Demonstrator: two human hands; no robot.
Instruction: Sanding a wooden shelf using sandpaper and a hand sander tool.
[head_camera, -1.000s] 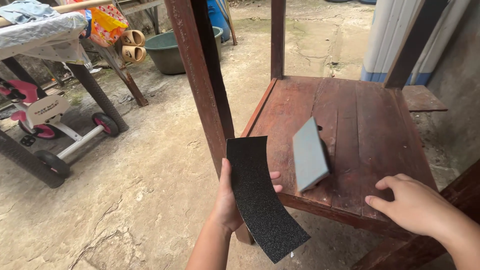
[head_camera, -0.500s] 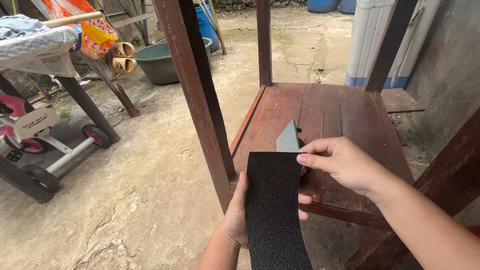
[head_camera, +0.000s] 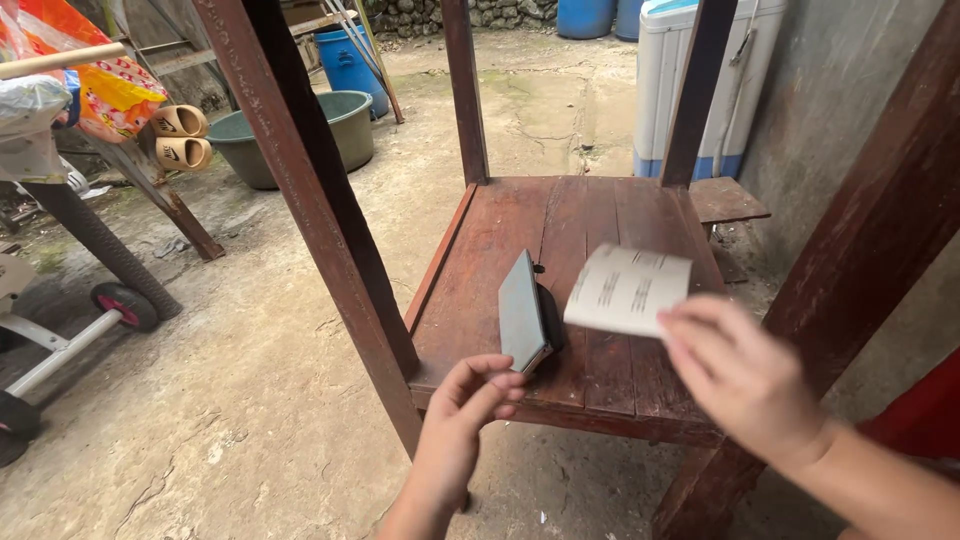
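- A person's right hand (head_camera: 745, 385) pinches a sheet of sandpaper (head_camera: 628, 290) by its lower edge, pale printed backing toward the camera, held in the air above the wooden desk (head_camera: 590, 370); the sheet is blurred and slightly bowed.
- The left hand (head_camera: 462, 412) reaches to a grey sanding block (head_camera: 523, 312) standing tilted on its edge on the dark red boards, fingertips (head_camera: 508, 381) touching its near corner, fingers curled but not closed around it.
- Judged from this, wrapping goes best with the block steadied flat first, the sheet squared to its long side and pulled snug so no slack bunches under the face.
- Around the desk: its upright posts, bare concrete ground, a green basin (head_camera: 300, 135), a blue barrel (head_camera: 352, 62) and a pair of tan sandals (head_camera: 182, 137) at upper left.
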